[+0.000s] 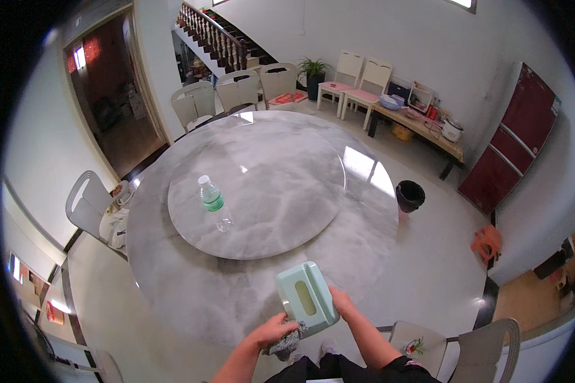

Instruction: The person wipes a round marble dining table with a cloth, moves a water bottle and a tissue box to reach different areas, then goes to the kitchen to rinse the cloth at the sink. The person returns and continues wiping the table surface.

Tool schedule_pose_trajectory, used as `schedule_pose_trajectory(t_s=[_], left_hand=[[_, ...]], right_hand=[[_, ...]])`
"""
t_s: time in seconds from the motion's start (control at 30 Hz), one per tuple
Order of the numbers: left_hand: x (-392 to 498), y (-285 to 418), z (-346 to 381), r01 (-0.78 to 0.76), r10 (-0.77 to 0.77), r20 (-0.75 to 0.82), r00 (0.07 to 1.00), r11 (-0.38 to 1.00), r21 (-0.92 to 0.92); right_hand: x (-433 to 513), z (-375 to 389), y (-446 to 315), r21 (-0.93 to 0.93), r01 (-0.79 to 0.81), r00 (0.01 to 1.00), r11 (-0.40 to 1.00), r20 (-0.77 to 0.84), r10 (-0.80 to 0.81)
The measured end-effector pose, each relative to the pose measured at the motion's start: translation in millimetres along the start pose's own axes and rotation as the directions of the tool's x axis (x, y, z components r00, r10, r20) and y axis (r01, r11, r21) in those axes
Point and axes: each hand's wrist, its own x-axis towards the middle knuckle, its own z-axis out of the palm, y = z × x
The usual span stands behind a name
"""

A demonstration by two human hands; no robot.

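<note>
A light green plastic tissue box [306, 297] with an oval slot in its top is tilted above the near edge of a round marble-patterned table [182, 287]. My right hand [341, 302] grips the box by its right side. In my left hand [274, 330] is a grey cloth [287, 343], pressed near the box's lower left corner. A clear plastic bottle [212, 196] with a white cap and green label stands on the left part of the round turntable [268, 210].
Chairs stand along the far side, at the left [88, 206] and at the lower right [484, 349], the last holding a small plant [415, 345]. A black waste bin [410, 196] is beside the table's right edge. Farther right are a low bench [419, 130] and a dark red refrigerator [512, 139].
</note>
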Motion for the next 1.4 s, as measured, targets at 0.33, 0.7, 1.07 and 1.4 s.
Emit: schedule_pose_trajectory(t_s=[0.33,0.7,1.07,1.4], left_hand=[[7,6,-20,-0.105,0.121,-0.143,0.982,0.987,0.120],[17,71,64,-0.458,0.335,-0.377,0.863,0.833,-0.309],[67,30,28,-0.128,0.665,-0.608,0.433,0.713,0.689],[84,5,22,-0.274,0.579,-0.615,0.536,0.808,0.522]], right_hand=[[39,-15,2,-0.015,0.036,0.999,0.999,-0.007,-0.036],[-97,-49,-88,0.692,-0.245,0.831,0.679,0.510,-0.220],[-49,-76,-28,0.251,0.456,0.864,0.854,0.105,-0.492],[-45,-17,-75,-0.412,0.592,0.774,0.693,0.052,-0.631]])
